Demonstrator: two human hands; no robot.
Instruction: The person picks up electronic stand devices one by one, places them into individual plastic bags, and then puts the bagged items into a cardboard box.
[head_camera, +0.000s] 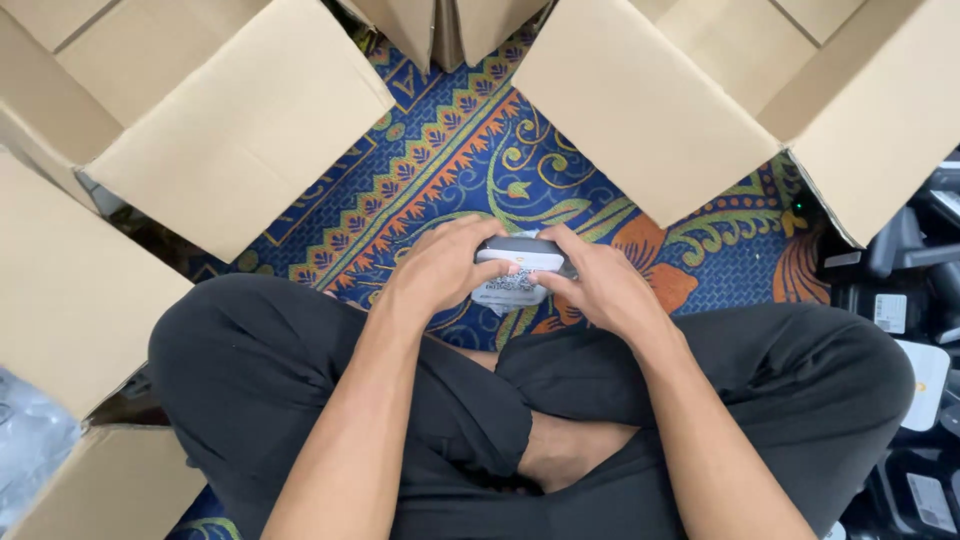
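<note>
I sit cross-legged on a patterned carpet. Both hands hold one small grey and white device (522, 254) in front of my knees. My left hand (440, 268) grips its left end, fingers curled over the top. My right hand (596, 284) grips the right end, fingers on the upper edge. A crumpled clear plastic wrapper with a printed label (508, 291) hangs under the device between the hands. Most of the device's underside is hidden by my fingers.
Open cardboard boxes surround me: flaps at the upper left (240, 120), upper right (650, 110) and left (70, 290). Dark and white devices (920, 330) are piled at the right edge. The blue and orange carpet (450, 150) shows between the boxes. My dark trousers (260, 370) fill the foreground.
</note>
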